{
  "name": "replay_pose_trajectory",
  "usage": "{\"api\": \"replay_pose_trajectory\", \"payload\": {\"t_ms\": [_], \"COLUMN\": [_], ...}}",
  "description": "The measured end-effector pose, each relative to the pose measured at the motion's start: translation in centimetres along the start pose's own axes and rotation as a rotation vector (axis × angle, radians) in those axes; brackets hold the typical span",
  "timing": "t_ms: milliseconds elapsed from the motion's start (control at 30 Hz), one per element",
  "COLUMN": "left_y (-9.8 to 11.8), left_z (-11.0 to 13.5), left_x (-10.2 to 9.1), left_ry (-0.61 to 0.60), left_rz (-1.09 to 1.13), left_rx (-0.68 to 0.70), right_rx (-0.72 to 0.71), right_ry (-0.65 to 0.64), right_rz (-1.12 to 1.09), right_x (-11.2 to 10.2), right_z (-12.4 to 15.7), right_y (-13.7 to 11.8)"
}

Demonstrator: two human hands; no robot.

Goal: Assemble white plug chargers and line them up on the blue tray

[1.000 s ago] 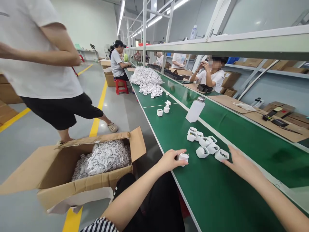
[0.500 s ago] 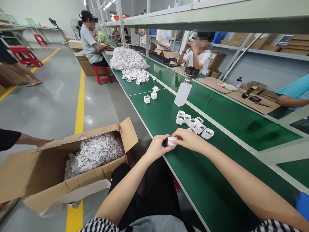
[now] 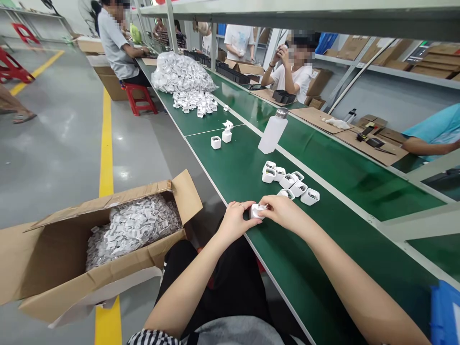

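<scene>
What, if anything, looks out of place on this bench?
Loose white pieces lie heaped near the plastic bag, with one stray piece apart: it looks like a spill, though perhaps deliberate. The bottle appears to lean, possibly from lens distortion. The white block in the left hand and right hand shows no clear damage.

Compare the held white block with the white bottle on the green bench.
Size: the white bottle is taller; the white block is small and squat.
Support: the white block is between the left grip and right grip; the white bottle stands untouched on the green bench.
Cover: the white bottle is fully visible; fingers partly hide the white block.
Shared: whitish color.
</scene>
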State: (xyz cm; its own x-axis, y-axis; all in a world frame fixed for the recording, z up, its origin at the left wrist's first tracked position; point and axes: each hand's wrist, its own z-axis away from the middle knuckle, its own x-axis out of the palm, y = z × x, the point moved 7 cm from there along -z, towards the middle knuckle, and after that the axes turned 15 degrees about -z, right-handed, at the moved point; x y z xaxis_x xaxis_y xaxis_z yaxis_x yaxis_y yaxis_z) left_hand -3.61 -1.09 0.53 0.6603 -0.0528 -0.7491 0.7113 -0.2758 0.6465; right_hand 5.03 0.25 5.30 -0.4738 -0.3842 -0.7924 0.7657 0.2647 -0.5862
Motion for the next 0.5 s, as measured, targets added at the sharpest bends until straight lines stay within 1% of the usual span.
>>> {"api": "replay_pose_trajectory", "payload": {"t_ms": [67,133,167,233,300,333,400,500], "left_y": [0.1,0.2,0.1,-0.1,-0.3,-0.3,-0.3,-0.2], "left_z": [0.0,0.1,0.1,0.3,0.5,0.6,0.7,0.8], "left_x": [0.0,0.0,0.0,0.0,0.0,0.0,0.0,0.0], "left_ry": [-0.002,0.008,0.017,0.041,0.066,0.077,0.096,0.116], "left_rz": [-0.011,-0.016,-0.013,-0.003,0.007,0.011,0.017,0.024], "left_rx": [0.012,0.018,0.015,0.0,-0.005,-0.001,0.013,0.031], "right_rx": [-0.011,-0.032,-0.039,-0.031,0.003,0.02,0.044,0.051], "right_ry": [0.013,0.028,0.014,-0.057,-0.116,-0.121,-0.11,-0.186], "right_rz": [-0.016,-0.08,-0.146,-0.32,-0.467,-0.511,-0.553,-0.566], "right_x": [0.0,-0.1,-0.1,0.2,0.3,0.2,-0.1,0.2], "right_z": [0.0,0.0,0.1,0.3,0.5,0.6,0.7,0.9], "right_y": [0.2,0.5,0.8,1.6,2.5,2.9,3.7,4.2]}}
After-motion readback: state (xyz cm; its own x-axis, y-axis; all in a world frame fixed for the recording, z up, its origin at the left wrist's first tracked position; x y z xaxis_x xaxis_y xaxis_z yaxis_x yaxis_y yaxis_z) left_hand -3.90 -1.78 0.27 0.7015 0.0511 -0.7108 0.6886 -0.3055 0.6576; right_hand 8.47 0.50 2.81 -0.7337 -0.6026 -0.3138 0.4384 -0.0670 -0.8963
